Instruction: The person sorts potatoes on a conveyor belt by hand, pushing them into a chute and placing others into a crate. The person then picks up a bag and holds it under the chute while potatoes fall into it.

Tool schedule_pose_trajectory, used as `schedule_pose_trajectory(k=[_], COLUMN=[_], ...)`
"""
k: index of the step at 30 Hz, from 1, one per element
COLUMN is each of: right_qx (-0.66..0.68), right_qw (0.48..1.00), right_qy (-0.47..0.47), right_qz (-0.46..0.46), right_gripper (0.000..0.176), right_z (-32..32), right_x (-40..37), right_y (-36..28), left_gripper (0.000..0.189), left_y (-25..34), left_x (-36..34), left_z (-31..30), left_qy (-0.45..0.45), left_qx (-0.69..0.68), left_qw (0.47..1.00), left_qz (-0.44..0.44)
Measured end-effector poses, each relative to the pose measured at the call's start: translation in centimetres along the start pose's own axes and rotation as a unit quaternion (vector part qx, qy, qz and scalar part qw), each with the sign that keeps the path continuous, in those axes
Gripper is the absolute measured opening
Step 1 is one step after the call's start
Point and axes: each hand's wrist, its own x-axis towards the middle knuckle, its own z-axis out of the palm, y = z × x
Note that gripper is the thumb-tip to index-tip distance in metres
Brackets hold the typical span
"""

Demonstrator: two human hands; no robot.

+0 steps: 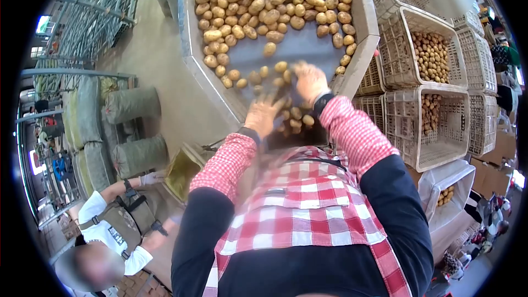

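Left hand [263, 115]: open, fingers spread, seemingly empty; right hand [311, 82]: half-curled, hold unclear. Step, apparently: sweeping potatoes [296, 113] down the tray [360, 59]; next move calls for cupped fingers.

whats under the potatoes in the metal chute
A grey-blue bed shows where the potatoes thin out, between the sides of the metal chute. Directly beneath the main pile the surface is covered, so it can't be seen.
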Motion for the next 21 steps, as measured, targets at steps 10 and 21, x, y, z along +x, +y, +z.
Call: schedule_pose_trajectory(k=[10, 21], right_qx=[-0.131, -0.201], right_qw=[0.988, 0.945], right_qy=[-0.037, -0.196], right_qz=[-0.070, -0.165], right_gripper=[0.042, 0.048], right_z=[-1.4, -0.7], right_x=[12.7, 12.4], right_y=[-1.0, -6.7], left_gripper=[0.041, 0.037], left_y=[-0.8, -1.2], left_x=[0.4, 0.3], left_z=[0.6, 1.7], left_qy=[-0.074, -0.098], left_qx=[-0.017, 0.006], left_qw=[0.997, 0.995], left_qz=[0.001, 0.026])
